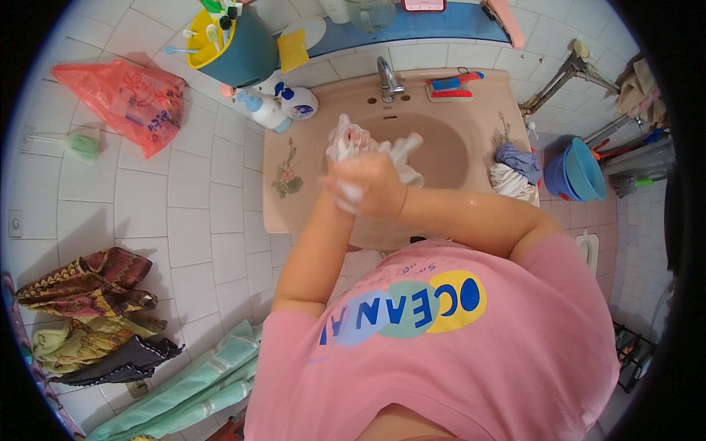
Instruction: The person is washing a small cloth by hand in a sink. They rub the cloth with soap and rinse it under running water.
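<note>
Over the pink sink basin (441,149), my left hand (348,139) is coated in white suds and curled around part of a wet white cloth (407,160). The rest of that cloth hangs into the bowl, to the right of my left hand. My right hand (369,184) is closed in a fist, blurred, across my left wrist. White, sudsy material shows beneath its thumb, and its fingers hide where the two hands meet. Behind the bowl stands a chrome faucet (388,80).
Two pump bottles (298,103) (265,112) stand at the basin's back left corner. Brushes (449,88) lie right of the faucet. Bunched cloths (515,171) rest on the right rim. A toothbrush holder (237,52) and a blue shelf (408,27) are above. Blue basins (579,171) stand right.
</note>
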The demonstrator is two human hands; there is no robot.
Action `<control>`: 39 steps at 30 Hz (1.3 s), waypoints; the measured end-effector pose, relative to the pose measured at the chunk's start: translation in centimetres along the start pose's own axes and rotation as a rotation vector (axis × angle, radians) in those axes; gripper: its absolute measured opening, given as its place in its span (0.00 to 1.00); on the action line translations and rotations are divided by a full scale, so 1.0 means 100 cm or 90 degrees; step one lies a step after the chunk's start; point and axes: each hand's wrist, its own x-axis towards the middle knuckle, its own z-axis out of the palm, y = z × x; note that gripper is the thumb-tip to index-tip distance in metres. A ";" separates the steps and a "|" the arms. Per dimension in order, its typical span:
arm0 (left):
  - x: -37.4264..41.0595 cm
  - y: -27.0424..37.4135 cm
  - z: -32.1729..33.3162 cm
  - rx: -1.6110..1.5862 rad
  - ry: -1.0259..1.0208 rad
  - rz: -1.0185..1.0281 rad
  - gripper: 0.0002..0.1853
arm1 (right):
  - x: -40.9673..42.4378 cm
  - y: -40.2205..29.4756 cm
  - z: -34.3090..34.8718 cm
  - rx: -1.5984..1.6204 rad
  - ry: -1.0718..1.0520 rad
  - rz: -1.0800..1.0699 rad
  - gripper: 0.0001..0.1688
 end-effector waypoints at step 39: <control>0.022 -0.029 0.007 -0.143 0.260 -0.134 0.18 | -0.022 0.119 0.002 -0.078 -0.110 0.500 0.11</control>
